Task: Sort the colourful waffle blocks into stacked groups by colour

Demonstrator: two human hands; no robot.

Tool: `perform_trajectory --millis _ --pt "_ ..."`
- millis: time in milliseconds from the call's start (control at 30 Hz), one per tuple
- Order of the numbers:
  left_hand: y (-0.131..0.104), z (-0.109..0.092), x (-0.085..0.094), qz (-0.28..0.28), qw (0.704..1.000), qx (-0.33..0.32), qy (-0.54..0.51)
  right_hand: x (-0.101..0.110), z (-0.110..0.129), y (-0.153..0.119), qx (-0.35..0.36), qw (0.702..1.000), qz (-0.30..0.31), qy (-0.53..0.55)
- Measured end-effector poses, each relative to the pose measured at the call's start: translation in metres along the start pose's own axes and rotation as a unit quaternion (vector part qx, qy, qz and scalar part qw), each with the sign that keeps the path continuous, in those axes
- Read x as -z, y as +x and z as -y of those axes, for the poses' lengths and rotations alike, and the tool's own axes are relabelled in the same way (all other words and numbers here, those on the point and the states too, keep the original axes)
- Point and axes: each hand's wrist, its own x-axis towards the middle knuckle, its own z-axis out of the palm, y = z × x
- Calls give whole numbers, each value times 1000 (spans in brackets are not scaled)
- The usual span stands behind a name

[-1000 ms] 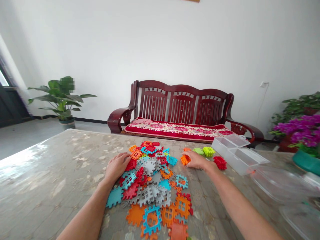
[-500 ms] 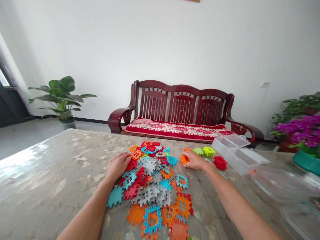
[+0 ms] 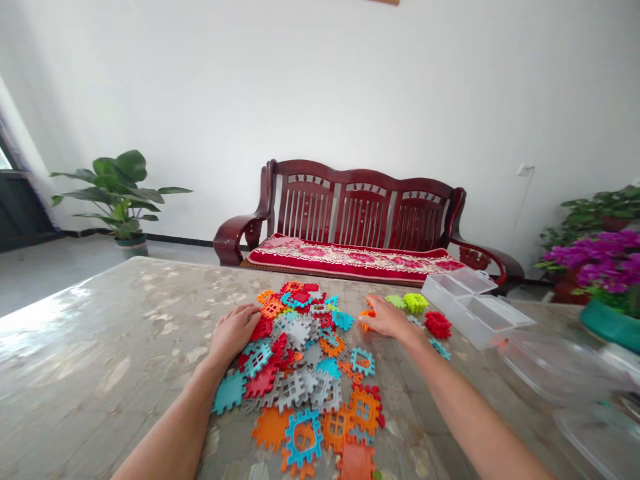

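A heap of toothed plastic building tiles [image 3: 295, 387] in red, orange, blue and grey covers the middle of the table. My left hand [image 3: 235, 328] lies at the heap's left edge, fingers stretched out and close together, its tips against the red tiles [image 3: 263, 328]. To the right of the heap, my right hand [image 3: 387, 316] has its fingers closed around orange tiles [image 3: 367, 321] low over the table; the palm hides part of them. Just beyond this hand sit green tiles [image 3: 396, 301], a yellow-green stack [image 3: 416, 303] and a red stack [image 3: 438, 325].
A clear divided box [image 3: 467, 310] stands at the right, with transparent lids [image 3: 560, 363] in front of it. A teal flowerpot [image 3: 610, 323] with purple flowers is at the far right. Behind the patterned table [image 3: 125, 347] stands a wooden bench [image 3: 360, 207].
My right hand has turned slightly and lowered over the orange tiles, covering more of them. My left hand keeps its place; the whole view has shifted a little.
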Motion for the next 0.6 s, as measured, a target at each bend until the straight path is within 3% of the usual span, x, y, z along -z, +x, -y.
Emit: perform_trajectory --millis 200,600 --pt "1 3 -2 -3 1000 -2 3 -7 29 2 -82 994 22 -75" --pt "0 1 0 -2 1000 -1 3 -11 24 5 -68 997 -15 -46"
